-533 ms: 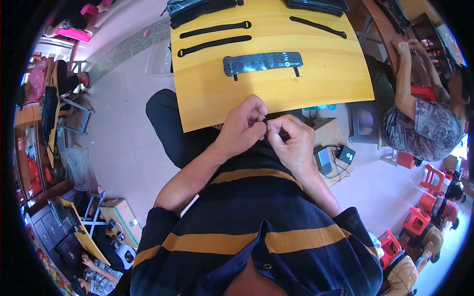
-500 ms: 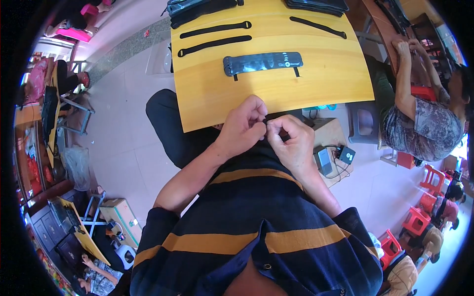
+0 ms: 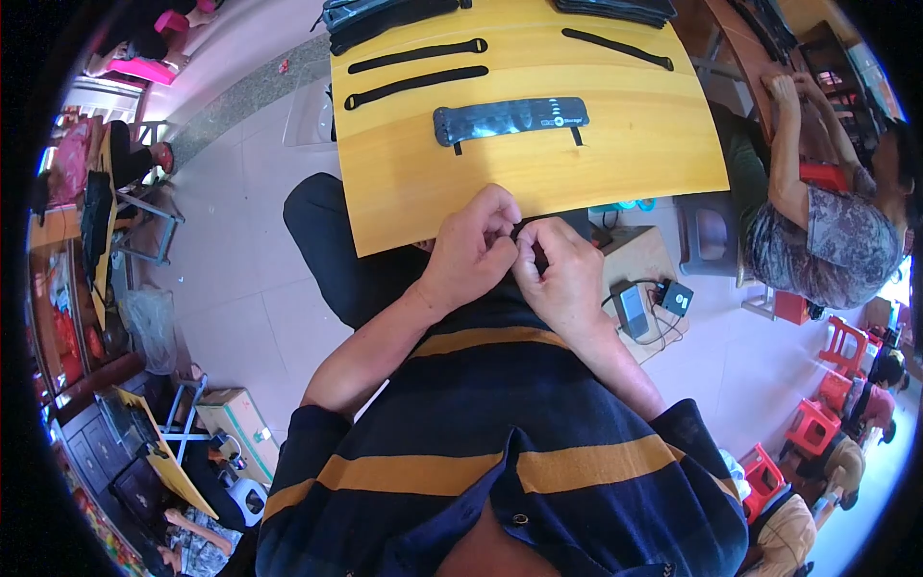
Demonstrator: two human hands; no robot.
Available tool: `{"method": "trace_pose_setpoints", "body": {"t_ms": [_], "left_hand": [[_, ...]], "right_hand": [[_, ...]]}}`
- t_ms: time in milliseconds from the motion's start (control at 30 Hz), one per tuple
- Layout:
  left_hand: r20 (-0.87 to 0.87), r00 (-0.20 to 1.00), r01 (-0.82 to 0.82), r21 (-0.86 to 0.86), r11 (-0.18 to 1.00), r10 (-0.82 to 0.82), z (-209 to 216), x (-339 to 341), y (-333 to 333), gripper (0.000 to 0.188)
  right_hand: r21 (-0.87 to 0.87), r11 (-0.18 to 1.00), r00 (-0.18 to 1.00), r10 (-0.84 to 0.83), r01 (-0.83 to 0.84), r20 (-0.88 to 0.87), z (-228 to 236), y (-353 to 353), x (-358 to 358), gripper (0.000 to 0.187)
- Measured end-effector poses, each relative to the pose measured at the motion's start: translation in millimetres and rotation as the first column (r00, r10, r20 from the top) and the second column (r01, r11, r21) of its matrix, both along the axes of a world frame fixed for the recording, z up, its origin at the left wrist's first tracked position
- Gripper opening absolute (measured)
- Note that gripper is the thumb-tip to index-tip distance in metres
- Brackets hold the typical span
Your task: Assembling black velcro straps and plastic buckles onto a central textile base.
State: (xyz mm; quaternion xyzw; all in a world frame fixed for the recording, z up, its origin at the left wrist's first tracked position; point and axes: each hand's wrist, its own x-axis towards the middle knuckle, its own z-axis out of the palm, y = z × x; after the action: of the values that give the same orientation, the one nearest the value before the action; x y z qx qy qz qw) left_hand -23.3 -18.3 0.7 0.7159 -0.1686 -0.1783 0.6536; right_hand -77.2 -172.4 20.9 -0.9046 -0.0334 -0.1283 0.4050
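Just in front of the table's near edge, my left hand [image 3: 468,250] and my right hand [image 3: 561,274] meet with curled, pinching fingertips. Something small and dark sits between them, mostly hidden, and I cannot make out its kind. Beyond them on the yellow table [image 3: 404,197] lies a flat black pouch [image 3: 510,121] with pale print, two short black tabs sticking out below it. Farther back at the left are two black straps with looped ends, an upper strap [image 3: 418,56] and a lower strap [image 3: 418,87]. Another black strap [image 3: 618,49] lies at the right.
Stacks of black pouches stand at the table's far left [image 3: 389,21] and far right [image 3: 620,10]. Right of my knees, a cardboard box [image 3: 644,255] carries a grey device [image 3: 631,312] and a black adapter [image 3: 677,298]. A co-worker [image 3: 817,216] sits at the right, beside a grey stool [image 3: 711,236].
My right hand has shifted slightly left, closer against my left hand, and less of the dark thing shows between the fingertips. The things on the table lie as before.
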Motion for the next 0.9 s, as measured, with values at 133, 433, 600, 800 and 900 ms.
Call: {"method": "trace_pose_setpoints", "body": {"t_ms": [133, 433, 600, 800, 900], "left_hand": [[-0.009, 1.000, 0.002, -0.013, 1.000, -0.002, -13, 1, 0, 0.025], [-0.326, 0.934, 0.040, -0.308, 0.951, -0.145, 2, 2, 2, 0.029], [-0.279, 0.951, 0.051, -0.274, 0.961, -0.130, -8, 1, 2, 0.023], [-0.305, 0.941, 0.034, -0.355, 0.934, -0.150, -2, 0, -1, 0.017], [-0.294, 0.939, 0.068, -0.350, 0.934, -0.179, -6, 2, 1, 0.017]], "right_hand": [[-0.022, 1.000, 1.000, -0.002, 0.003, 0.020, -2, 3, 0, 0.010], [0.108, 0.993, 0.999, -0.044, 0.047, -0.031, 2, -3, 1, 0.009], [0.131, 0.990, 0.999, -0.046, 0.050, -0.029, 0, -1, -1, 0.008], [0.107, 0.992, 0.998, -0.067, 0.069, -0.014, 3, -3, 2, 0.007], [0.112, 0.992, 0.998, -0.063, 0.064, -0.015, 4, -3, 1, 0.007]]}}
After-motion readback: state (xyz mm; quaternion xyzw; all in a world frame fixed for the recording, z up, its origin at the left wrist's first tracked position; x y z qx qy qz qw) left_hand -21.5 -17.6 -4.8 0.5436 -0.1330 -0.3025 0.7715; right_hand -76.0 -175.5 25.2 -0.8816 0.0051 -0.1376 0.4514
